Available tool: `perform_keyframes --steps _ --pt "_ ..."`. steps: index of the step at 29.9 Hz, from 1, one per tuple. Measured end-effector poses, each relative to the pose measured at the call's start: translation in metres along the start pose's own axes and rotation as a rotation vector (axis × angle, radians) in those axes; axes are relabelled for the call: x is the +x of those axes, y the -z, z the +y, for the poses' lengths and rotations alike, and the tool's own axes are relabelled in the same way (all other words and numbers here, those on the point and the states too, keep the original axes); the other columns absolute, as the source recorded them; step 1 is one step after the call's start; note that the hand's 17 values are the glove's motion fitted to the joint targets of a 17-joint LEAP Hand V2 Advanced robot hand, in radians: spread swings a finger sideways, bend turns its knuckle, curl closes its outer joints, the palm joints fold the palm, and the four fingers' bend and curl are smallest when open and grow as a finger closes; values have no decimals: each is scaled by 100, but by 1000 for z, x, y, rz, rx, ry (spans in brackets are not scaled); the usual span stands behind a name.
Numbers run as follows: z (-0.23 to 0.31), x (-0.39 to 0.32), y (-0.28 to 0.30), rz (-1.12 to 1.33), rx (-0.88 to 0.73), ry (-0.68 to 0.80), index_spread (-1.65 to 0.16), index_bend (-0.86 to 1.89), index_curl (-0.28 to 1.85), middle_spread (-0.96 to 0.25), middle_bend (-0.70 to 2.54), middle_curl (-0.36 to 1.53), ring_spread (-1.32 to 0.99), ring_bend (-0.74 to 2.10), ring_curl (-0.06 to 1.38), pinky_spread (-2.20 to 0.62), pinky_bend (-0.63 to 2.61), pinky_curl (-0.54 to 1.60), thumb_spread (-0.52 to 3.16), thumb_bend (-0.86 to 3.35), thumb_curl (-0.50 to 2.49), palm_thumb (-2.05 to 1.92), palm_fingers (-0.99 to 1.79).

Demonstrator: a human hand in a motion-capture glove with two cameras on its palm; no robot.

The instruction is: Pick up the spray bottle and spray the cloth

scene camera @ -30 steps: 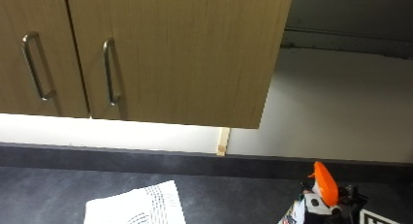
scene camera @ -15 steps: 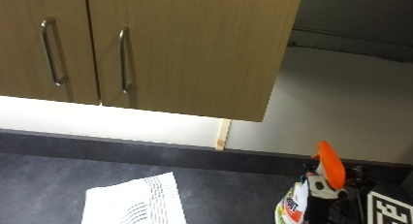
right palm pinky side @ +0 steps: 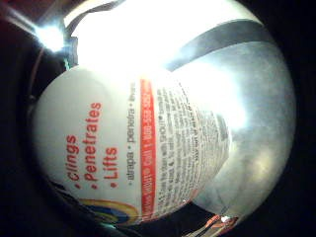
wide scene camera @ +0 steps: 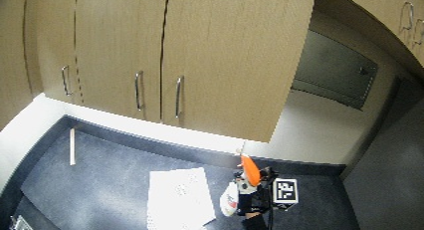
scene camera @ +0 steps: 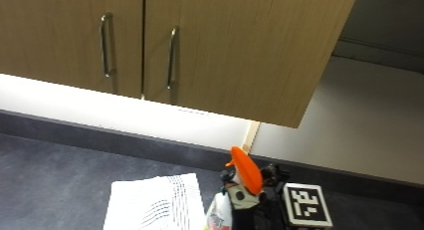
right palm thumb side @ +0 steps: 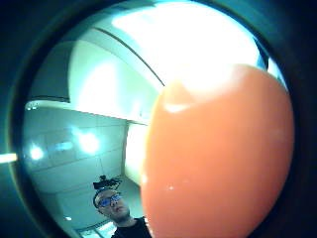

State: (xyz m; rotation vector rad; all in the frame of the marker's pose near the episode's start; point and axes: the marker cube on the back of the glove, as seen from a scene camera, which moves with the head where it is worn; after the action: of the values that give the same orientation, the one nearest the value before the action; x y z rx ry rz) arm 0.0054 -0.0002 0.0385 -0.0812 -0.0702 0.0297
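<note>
While gripped, the spray bottle (scene camera: 233,205) stands beside the cloth (scene camera: 154,202).

A white spray bottle (scene camera: 228,212) with an orange trigger head (scene camera: 244,170) is seen upright above the dark counter, its label printed "Clings Penetrates Lifts" (right palm pinky side: 94,148) in red. A white cloth (scene camera: 156,202) with thin dark stripes is spread flat just at the bottle's nine o'clock.

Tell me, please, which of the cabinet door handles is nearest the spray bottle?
In the outside view it is the handle right of the door gap. The other handle hangs farther from the orange-topped spray bottle, which stands beside the white cloth.
</note>
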Motion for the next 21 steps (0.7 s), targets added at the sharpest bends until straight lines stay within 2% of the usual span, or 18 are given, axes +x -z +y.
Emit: perform_keyframes --steps 5,11,15,21 --pt "0 18 -31 46 -149 -2 -23 16 53 -8 44 60 -13 49 54 -8 30 42 80 -1 69 119 111" --pt "-10 32 -38 168 -219 -42 -23 17 54 -8 44 60 -13 50 55 -9 31 44 81 -1 70 120 112" --pt "-22 41 -37 315 -261 -155 -23 17 55 -8 44 61 -13 50 55 -10 32 46 81 -1 71 119 112" --pt "-33 57 -51 629 -388 -423 -23 17 56 -8 45 62 -12 51 56 -10 33 47 80 -1 71 119 112"
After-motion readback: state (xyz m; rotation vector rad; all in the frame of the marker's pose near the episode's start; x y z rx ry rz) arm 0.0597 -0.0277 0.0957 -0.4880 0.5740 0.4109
